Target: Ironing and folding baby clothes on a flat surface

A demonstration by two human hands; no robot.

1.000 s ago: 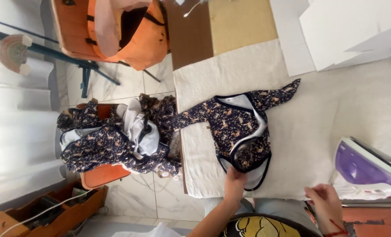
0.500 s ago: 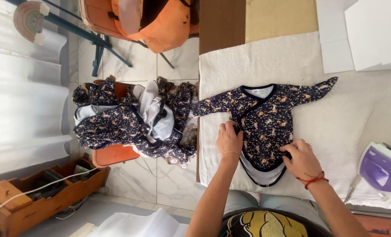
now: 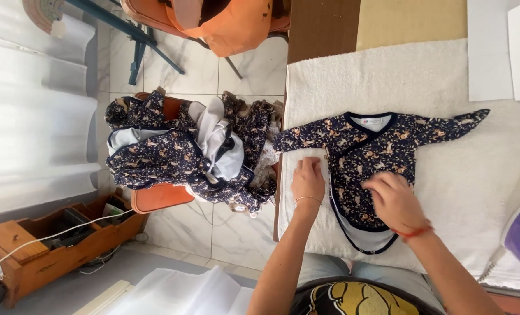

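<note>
Bodysuit [image 3: 382, 151]: dark blue baby one with a little animal print, spread flat on the white towel [image 3: 446, 76] covering the counter, sleeves out to both sides.
Left hand [image 3: 308, 179]: flat, fingers together, pressing at the bodysuit's edge under the sleeve, gripping nothing.
Right hand [image 3: 394, 201]: a bit blurry, palm down on the middle of the bodysuit, looks open.
Chair [image 3: 161, 195]: orange, just beside the counter, piled with matching clothes [image 3: 178, 151].
Iron [image 3: 519, 236]: purple, near the right arm.
</note>
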